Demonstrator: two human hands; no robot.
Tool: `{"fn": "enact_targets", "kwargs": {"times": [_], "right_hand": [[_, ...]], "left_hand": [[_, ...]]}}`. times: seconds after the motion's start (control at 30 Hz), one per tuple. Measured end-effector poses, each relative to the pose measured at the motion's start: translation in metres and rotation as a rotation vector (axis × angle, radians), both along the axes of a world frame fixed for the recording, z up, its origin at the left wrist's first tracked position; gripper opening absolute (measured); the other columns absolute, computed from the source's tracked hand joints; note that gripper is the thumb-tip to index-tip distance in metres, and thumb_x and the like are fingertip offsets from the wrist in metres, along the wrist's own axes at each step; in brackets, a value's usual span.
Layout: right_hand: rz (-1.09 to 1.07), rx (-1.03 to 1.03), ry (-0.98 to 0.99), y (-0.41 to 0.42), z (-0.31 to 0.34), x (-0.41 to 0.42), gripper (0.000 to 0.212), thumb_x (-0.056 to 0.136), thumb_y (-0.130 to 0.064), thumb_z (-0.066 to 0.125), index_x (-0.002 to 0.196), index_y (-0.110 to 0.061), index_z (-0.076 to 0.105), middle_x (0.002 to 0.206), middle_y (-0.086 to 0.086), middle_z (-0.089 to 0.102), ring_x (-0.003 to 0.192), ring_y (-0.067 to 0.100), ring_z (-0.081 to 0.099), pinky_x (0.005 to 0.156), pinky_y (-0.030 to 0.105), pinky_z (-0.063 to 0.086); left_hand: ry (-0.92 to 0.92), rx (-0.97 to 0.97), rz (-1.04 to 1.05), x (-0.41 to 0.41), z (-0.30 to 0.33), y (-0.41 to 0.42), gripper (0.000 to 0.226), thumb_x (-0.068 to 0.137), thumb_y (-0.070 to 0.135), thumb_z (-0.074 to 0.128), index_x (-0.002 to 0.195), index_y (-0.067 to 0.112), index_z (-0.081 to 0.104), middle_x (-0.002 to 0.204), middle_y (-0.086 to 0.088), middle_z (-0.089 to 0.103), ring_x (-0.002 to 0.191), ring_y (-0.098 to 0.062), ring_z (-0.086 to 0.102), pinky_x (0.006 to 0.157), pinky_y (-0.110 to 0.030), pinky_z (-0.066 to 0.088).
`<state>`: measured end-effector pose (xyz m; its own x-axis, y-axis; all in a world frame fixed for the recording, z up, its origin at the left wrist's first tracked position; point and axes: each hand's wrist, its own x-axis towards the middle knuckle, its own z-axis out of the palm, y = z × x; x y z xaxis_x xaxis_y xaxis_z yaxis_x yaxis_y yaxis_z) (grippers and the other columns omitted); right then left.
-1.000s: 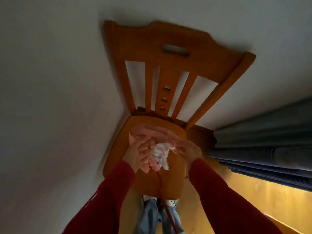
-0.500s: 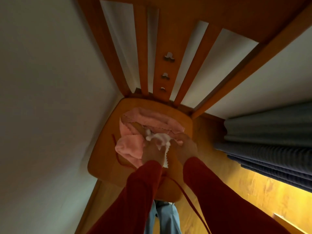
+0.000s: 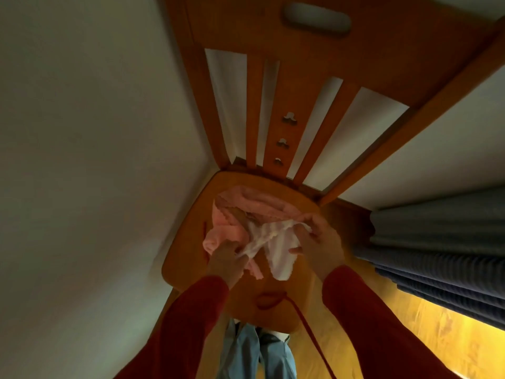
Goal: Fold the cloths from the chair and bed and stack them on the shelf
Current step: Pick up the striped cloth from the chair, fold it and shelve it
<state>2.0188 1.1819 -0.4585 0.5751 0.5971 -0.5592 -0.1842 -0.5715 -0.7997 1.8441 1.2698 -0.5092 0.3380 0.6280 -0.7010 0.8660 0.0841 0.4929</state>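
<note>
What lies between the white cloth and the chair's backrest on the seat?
In the head view, a crumpled pink cloth lies on the seat between the white cloth and the chair backrest; behind it is a strip of bare wooden seat.
</note>
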Motion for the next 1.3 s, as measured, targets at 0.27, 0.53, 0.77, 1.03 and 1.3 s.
{"fn": "enact_targets", "kwargs": {"times": [0.27, 0.53, 0.77, 1.03, 1.3], "right_hand": [[-0.070, 0.137, -0.182, 0.002, 0.046, 0.017, 0.019, 0.094, -0.011, 0.059, 0.086, -0.027, 0.065, 0.087, -0.010, 0.068, 0.083, -0.001, 0.065, 0.069, 0.021, 0.055], [-0.203, 0.248, -0.139, 0.021, 0.077, 0.040, 0.013, 0.090, -0.027, 0.068, 0.100, -0.020, 0.073, 0.080, -0.016, 0.073, 0.076, -0.001, 0.068, 0.072, 0.018, 0.058], [-0.243, 0.226, -0.079, 0.021, 0.051, 0.024, 0.011, 0.097, -0.024, 0.060, 0.096, -0.028, 0.070, 0.096, -0.010, 0.072, 0.095, 0.012, 0.069, 0.081, 0.028, 0.057], [-0.046, -0.144, -0.061, -0.039, -0.047, -0.022, 0.016, 0.102, -0.032, 0.047, 0.105, -0.024, 0.061, 0.102, 0.001, 0.064, 0.096, 0.019, 0.063, 0.085, 0.043, 0.054], [0.238, -0.341, -0.238, -0.042, -0.096, -0.032, 0.035, 0.105, -0.030, 0.036, 0.134, -0.016, 0.049, 0.109, 0.010, 0.062, 0.095, 0.023, 0.060, 0.080, 0.032, 0.047]], "left_hand": [[-0.227, -0.130, 0.366, -0.027, 0.046, 0.027, 0.011, 0.087, 0.026, 0.072, 0.095, 0.020, 0.071, 0.097, -0.003, 0.072, 0.084, -0.014, 0.069, 0.075, -0.028, 0.057], [-0.631, -0.096, 0.494, -0.032, 0.116, 0.084, 0.024, 0.094, 0.017, 0.060, 0.116, 0.014, 0.070, 0.110, 0.001, 0.075, 0.101, -0.015, 0.071, 0.084, -0.033, 0.059], [-0.650, -0.100, 0.529, -0.048, 0.108, 0.085, 0.029, 0.096, 0.011, 0.056, 0.124, 0.008, 0.065, 0.115, -0.004, 0.072, 0.107, -0.015, 0.069, 0.089, -0.027, 0.057], [-0.378, -0.237, 0.477, -0.093, 0.016, 0.018, 0.019, 0.097, 0.026, 0.056, 0.113, 0.022, 0.066, 0.112, -0.001, 0.070, 0.107, -0.019, 0.067, 0.081, -0.022, 0.057], [-0.256, -0.199, 0.545, -0.101, -0.030, 0.004, 0.009, 0.095, 0.041, 0.057, 0.096, 0.048, 0.062, 0.106, 0.012, 0.065, 0.105, -0.017, 0.065, 0.094, -0.047, 0.055]]}}
